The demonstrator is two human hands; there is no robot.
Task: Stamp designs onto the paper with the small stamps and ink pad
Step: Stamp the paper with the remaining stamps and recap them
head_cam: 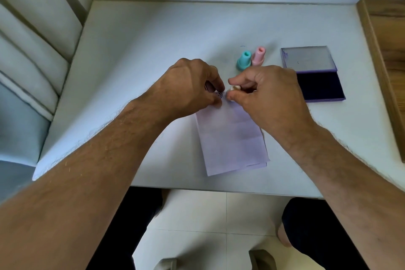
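Observation:
A pale lilac folded paper (232,138) lies on the white table (153,46). My right hand (267,94) pinches a small cream stamp (234,88) upright at the paper's far edge. My left hand (192,85) rests on the paper's far left corner, beside a dark round stamped mark (218,94); a purple object shows under its fingers, too hidden to identify. A teal stamp (243,60) and a pink stamp (258,56) stand just beyond my hands. The open purple ink pad (321,86), lid (308,58) flipped back, lies to the right.
A wooden piece of furniture (385,61) borders the table on the right. A padded light seat back (32,61) runs along the left. A white wall is right behind the table. My legs and tiled floor show below the near edge.

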